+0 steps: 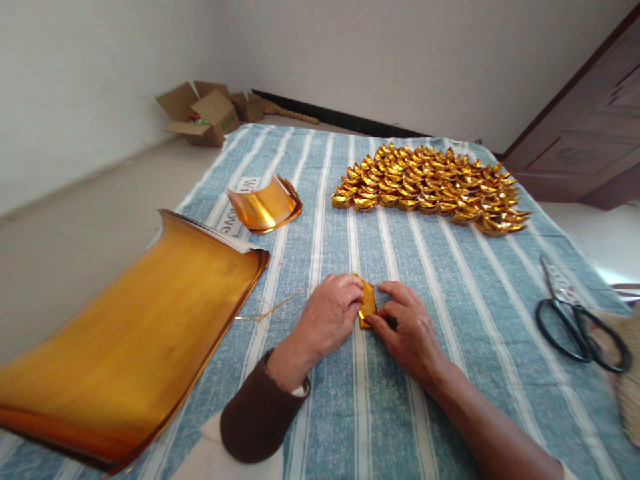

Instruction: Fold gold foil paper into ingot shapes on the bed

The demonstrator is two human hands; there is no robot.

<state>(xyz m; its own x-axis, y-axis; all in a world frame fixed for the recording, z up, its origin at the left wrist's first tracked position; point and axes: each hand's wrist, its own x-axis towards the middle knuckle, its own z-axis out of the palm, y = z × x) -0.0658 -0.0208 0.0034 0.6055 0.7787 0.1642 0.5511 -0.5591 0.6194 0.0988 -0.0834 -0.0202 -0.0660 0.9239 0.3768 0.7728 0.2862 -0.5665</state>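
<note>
A small folded piece of gold foil paper (368, 304) lies on the striped cloth between my two hands. My left hand (334, 308) has its fingers curled closed over the paper's left side. On the right side, the thumb of my right hand (409, 325) presses the lower corner, and its index finger reaches the upper right edge. Left of my hands lies a large stack of gold paper sheets (135, 327). A smaller curled stack of gold paper (263, 207) sits beyond it. Many folded gold paper ingots (425, 180) stand in rows at the back right.
Black-handled scissors (575, 327) lie at the right edge of the blue striped cloth (310, 160). Thin gold strips (265, 313) lie left of my left hand. Open cardboard boxes (205, 117) stand on the floor behind, and a brown wooden door (580, 140) is at right.
</note>
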